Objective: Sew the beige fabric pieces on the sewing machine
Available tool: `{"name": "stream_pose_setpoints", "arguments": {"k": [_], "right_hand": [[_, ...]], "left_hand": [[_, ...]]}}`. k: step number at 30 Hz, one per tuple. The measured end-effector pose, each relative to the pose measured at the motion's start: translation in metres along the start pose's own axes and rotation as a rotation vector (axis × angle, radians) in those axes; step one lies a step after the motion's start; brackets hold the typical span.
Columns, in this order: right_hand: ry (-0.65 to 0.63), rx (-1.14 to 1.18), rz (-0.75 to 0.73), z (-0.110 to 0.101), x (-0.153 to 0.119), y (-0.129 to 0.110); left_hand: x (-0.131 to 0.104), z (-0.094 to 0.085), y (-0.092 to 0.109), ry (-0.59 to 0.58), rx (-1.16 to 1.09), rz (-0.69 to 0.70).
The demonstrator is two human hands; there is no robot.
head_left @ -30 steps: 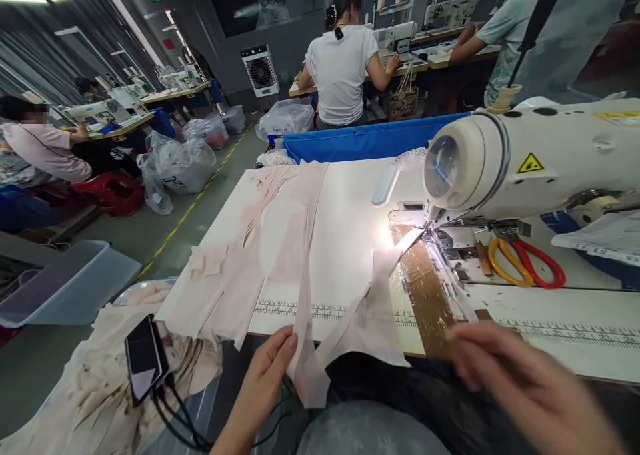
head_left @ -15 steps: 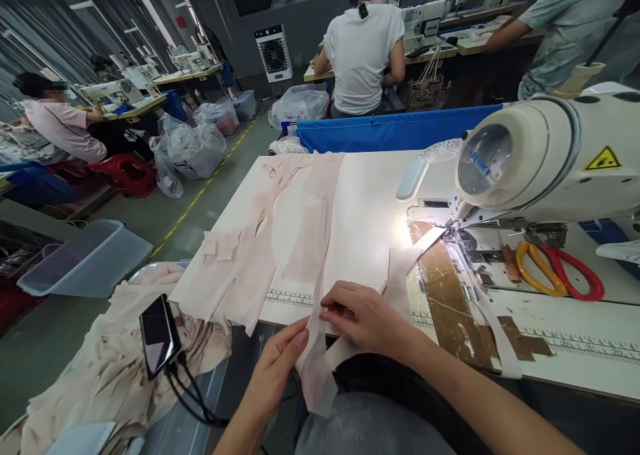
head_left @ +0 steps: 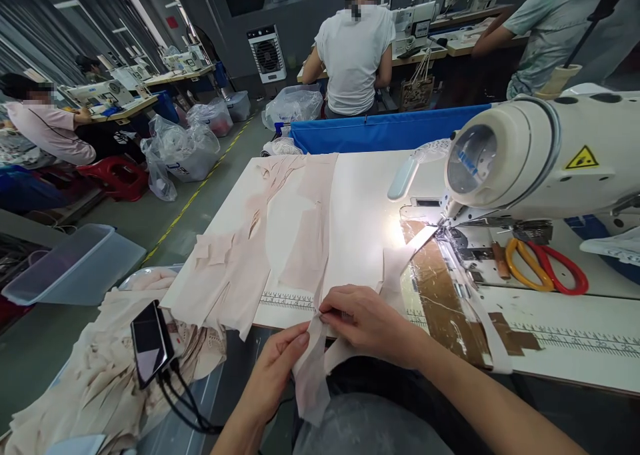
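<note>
Both hands (head_left: 273, 362) (head_left: 367, 316) on fabric strip (head_left: 311, 392), seemingly near table edge (head_left: 273, 322).

Dim workroom with a dark grey far wall (head_left: 300, 32). Dark, ridged curtains (head_left: 30, 12) hang at far left, beyond wood-edged worktables (head_left: 131, 111). A white air cooler (head_left: 267, 53) with a black grille stands on the far side, near the wall. From here I see grey floor (head_left: 225, 185) crossed diagonally by a yellow line (head_left: 200, 190), and a red stool (head_left: 115, 178) at left.
</note>
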State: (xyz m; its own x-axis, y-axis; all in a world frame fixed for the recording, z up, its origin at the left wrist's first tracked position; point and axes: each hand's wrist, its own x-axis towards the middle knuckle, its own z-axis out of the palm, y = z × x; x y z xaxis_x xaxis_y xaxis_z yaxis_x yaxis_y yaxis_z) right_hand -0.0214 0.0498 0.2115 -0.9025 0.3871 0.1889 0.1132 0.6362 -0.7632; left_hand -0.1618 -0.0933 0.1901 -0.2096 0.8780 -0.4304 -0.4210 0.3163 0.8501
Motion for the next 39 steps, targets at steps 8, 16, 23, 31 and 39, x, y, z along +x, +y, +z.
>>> {"name": "stream_pose_setpoints", "arguments": {"k": [8,16,23,31,39], "right_hand": [[-0.052,0.046,0.008,-0.002,-0.0016,-0.0014],[-0.089,0.062,-0.001,-0.0016,0.0026,-0.0002],[-0.067,0.077,0.019,-0.003,0.0004,-0.0025],[-0.064,0.113,-0.002,-0.0016,0.001,0.0025],[-0.058,0.037,-0.002,-0.0034,0.0014,-0.001]], "left_hand": [[-0.0001,0.0011,0.0015,0.006,-0.122,-0.057],[-0.0014,0.0038,0.0066,0.003,-0.146,-0.068],[-0.0023,0.0039,0.0025,0.113,-0.185,-0.111],[-0.0017,0.0016,-0.0012,0.145,-0.169,-0.128],[-0.0038,0.0042,0.0058,-0.004,-0.011,-0.086]]}}
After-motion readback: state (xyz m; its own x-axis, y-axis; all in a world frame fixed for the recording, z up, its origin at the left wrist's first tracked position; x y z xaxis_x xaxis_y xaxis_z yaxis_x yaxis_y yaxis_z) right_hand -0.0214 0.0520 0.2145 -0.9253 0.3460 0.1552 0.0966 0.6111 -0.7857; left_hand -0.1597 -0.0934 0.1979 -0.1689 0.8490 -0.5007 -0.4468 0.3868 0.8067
